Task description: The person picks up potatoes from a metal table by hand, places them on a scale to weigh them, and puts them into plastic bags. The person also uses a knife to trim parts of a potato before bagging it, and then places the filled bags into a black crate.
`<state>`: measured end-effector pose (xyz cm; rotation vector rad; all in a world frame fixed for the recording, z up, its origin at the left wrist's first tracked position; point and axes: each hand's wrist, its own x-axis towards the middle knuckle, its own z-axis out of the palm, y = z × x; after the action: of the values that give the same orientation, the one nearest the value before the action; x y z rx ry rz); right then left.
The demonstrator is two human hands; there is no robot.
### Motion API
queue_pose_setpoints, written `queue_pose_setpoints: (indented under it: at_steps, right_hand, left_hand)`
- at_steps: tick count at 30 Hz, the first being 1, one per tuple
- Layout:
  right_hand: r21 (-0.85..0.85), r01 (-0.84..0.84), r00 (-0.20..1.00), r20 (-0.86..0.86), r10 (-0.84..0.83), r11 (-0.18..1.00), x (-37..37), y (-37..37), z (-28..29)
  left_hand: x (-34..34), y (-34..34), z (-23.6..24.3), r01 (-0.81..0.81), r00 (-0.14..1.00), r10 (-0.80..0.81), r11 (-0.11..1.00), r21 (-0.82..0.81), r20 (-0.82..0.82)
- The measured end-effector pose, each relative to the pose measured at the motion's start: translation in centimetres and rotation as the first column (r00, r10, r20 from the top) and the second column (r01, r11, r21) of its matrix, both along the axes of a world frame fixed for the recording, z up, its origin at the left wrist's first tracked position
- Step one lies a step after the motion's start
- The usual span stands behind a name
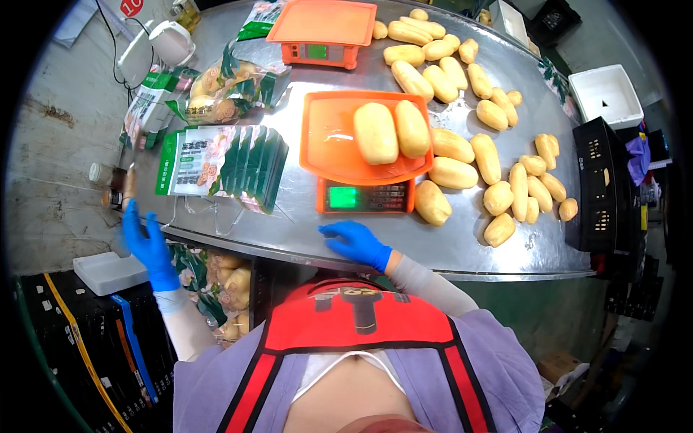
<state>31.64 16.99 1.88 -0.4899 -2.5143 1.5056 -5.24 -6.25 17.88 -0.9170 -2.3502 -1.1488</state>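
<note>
My left hand (pixel 150 245), in a blue glove, reaches over the table's left edge with thumb and fingers apart. Just beyond its blurred fingertips is a slim brownish stick-like thing (pixel 131 184); whether they touch, I cannot tell. My right hand (pixel 357 244), gloved in blue too, lies at the table's front edge with its fingers stretched leftward, holding nothing. Above it stands an orange digital scale (pixel 325 155) with a lit green display. Two pale lotus root sections (pixel 376 134) lie side by side on its pan. A fanned stack of green printed bags (pixel 216 162) lies left of the scale.
Many loose lotus roots (pixel 486 159) spread over the metal table's right side. A second orange scale (pixel 321 29) stands at the back, near filled bags (pixel 227 86). At right are a black crate (pixel 595 184) and a white foam box (pixel 606 94). More filled bags (pixel 234 289) sit below the table edge.
</note>
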Motion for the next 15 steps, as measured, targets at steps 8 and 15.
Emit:
queue_pose_setpoints:
  at_steps: [8, 15]
  right_hand:
    - [-0.939, -0.107, 0.859, -0.253, -0.444, 0.327, 2.6, 2.0, 10.5]
    - [-0.972, -0.194, 0.636, -0.228, -0.738, 0.133, 9.5, 5.8, 10.1]
  left_hand:
    - [24.1, 16.1, -1.1, 0.718, 0.685, -0.697, 0.695, 0.037, -0.21]
    - [32.8, 20.8, -2.0, 0.926, 0.369, -0.922, 0.376, -0.041, -0.114]
